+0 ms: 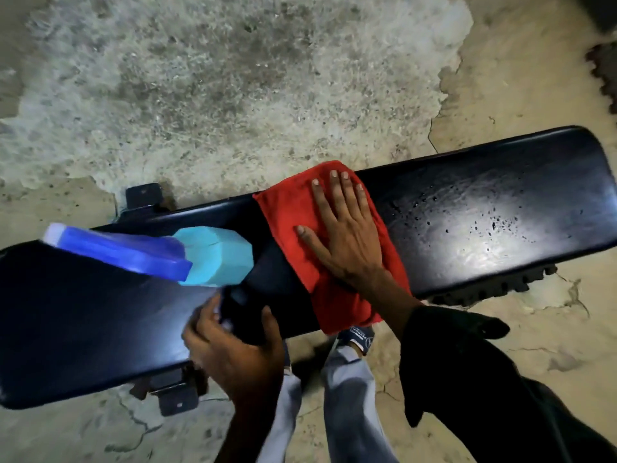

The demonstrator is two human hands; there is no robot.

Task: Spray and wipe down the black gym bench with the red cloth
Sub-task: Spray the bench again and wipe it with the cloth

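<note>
The black gym bench (pixel 484 212) runs across the view from lower left to upper right. Water droplets speckle its right part. A red cloth (pixel 287 212) lies spread over the middle of the pad and hangs over the near edge. My right hand (pixel 344 235) rests flat on the cloth, palm down and fingers spread. My left hand (pixel 233 345) grips the dark body of a spray bottle (pixel 210 255). The bottle's cyan collar and blue trigger head point left, above the left half of the bench.
The floor is rough, cracked concrete. The bench's metal feet (pixel 143 195) stick out at the far side and at the near side (pixel 173 396). My legs and a shoe (pixel 357 335) stand close to the near edge. A dark rubber mat edge (pixel 601 75) lies at upper right.
</note>
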